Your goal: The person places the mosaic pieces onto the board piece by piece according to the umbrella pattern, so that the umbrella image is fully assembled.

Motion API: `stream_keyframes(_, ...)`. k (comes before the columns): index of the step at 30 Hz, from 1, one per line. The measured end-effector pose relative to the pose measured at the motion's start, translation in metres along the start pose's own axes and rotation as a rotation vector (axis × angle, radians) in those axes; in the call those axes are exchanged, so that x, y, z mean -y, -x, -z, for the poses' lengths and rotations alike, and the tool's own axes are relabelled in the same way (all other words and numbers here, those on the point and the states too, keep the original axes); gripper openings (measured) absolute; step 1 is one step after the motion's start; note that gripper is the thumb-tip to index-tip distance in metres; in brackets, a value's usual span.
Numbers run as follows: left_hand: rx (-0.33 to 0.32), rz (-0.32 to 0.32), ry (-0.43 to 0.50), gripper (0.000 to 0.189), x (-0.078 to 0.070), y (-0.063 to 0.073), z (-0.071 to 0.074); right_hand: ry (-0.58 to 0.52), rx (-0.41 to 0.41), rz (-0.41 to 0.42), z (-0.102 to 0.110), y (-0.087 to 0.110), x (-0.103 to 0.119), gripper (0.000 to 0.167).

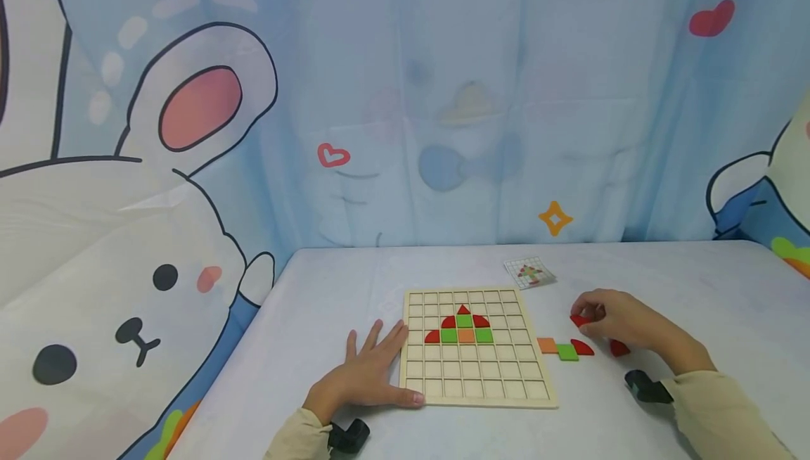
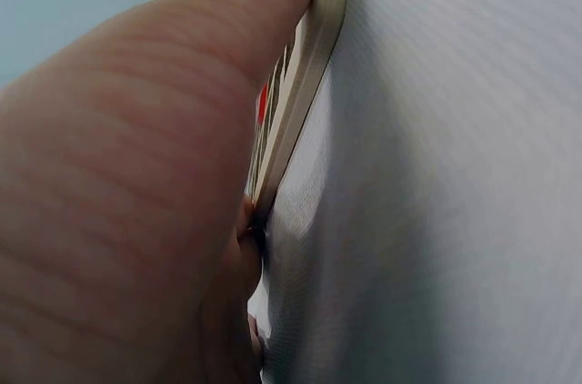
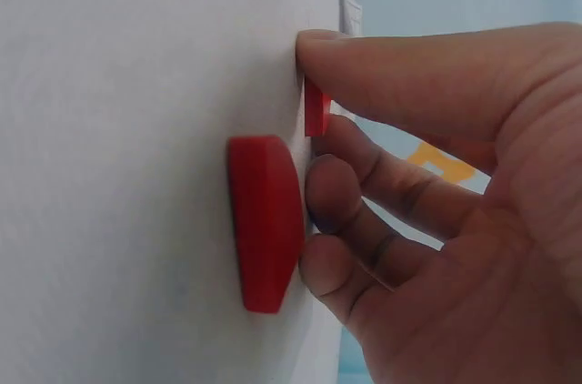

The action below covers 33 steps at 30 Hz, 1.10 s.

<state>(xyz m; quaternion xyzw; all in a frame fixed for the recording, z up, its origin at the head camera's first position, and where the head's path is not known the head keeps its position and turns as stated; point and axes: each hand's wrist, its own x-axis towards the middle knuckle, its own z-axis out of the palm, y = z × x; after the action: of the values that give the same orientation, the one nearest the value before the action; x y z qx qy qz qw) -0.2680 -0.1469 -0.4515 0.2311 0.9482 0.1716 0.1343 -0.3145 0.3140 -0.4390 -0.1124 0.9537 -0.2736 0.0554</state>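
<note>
A wooden grid board (image 1: 468,375) lies on the table with red, green and orange tiles set in its upper middle squares. My left hand (image 1: 367,375) rests at its left edge, fingers spread, thumb at the lower left corner. In the left wrist view the thumb overlaps the board's edge (image 2: 305,84). My right hand (image 1: 623,319) pinches a red tile (image 3: 316,111) between thumb and fingertip, right of the board. Another red tile (image 3: 264,225) lies on the table beside that hand's curled fingers.
Right of the board lie an orange square tile (image 1: 547,345), a green square tile (image 1: 567,353) and a red quarter-round tile (image 1: 582,347). Behind the board's far right corner is a small pattern card (image 1: 530,273). A printed blue curtain (image 1: 455,186) hangs along the table's back.
</note>
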Motion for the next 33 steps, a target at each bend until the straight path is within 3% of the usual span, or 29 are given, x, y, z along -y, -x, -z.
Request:
stream_keyframes(15,-0.006,-0.005,0.019,0.121,-0.001,0.001,0.0,-0.009,-0.05,-0.01,-0.003,0.0,0.006,0.028)
stream_keyframes(33,-0.005,0.001,0.013,0.122,-0.001,-0.001,0.0,-0.012,-0.111,0.067,-0.008,-0.004,0.027,0.026)
